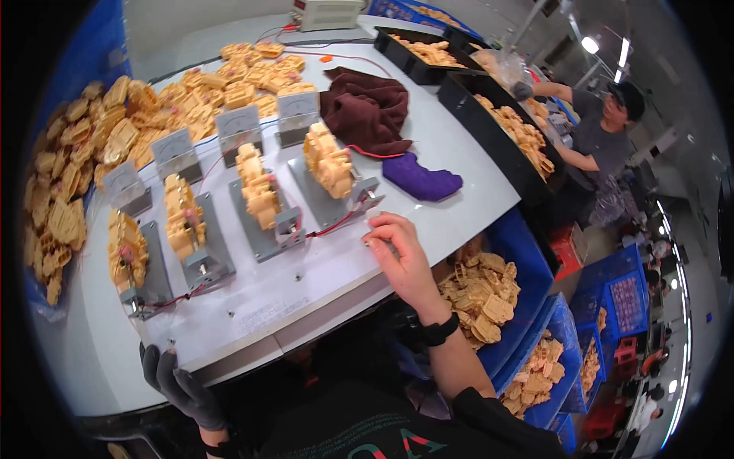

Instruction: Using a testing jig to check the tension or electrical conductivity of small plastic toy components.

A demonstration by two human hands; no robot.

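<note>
My right hand [399, 256], bare, is at the right front of the table with thumb and fingers drawn together. A tiny thing seems to be at its fingertips, too small to make out. Just beyond it is the end of the rightmost test fixture [365, 196], where a tan plastic gearbox-like part [329, 161] stands on a grey metal plate. My left hand [180, 386], in a dark grey glove, rests by the table's near left edge, fingers stretched out and holding nothing visible. Several similar fixtures, each bearing a tan part [183, 218], stand in a row with analog meters [239, 130] behind them.
Many tan parts [222, 88] cover the table's back left. A brown cloth [367, 111] and a purple cloth [420, 177] lie right of the fixtures. Black trays [501, 145] line the far right edge; blue bins [527, 252] stand below. A co-worker [604, 141] stands beyond the trays.
</note>
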